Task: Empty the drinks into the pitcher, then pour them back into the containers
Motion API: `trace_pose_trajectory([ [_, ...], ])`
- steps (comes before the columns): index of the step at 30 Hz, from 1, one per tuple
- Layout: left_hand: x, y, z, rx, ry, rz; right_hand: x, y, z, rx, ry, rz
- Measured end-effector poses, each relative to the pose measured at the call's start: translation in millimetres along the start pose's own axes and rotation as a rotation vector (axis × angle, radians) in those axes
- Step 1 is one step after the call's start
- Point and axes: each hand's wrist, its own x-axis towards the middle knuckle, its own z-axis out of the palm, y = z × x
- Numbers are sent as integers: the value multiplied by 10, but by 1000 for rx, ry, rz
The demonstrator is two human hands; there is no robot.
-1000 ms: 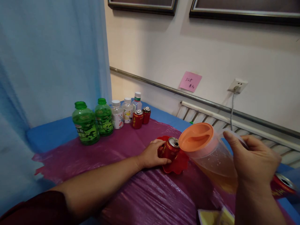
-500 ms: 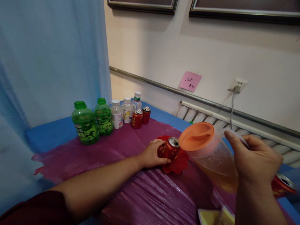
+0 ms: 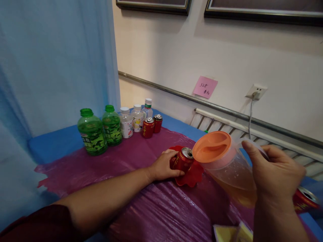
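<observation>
My left hand is wrapped round a red can, which leans slightly to the right over a red scalloped mat. The can's open top faces a clear pitcher with an orange lid. Brownish liquid lies in the lower part of the tilted pitcher, and its lid edge is right beside the can's opening. My right hand grips the pitcher's handle. Any stream between lid and can is too small to make out.
Two green bottles, several clear bottles and two red cans stand at the back left. Another can is behind my right wrist. Purple plastic covers the blue table. A yellow item lies in front; a radiator lines the wall.
</observation>
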Motion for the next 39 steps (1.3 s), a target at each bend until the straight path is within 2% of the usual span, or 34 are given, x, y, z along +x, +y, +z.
trace_pose_trajectory([
  [39, 6, -1, 8, 3, -3, -8, -11, -27, -10, -8, 2, 5],
])
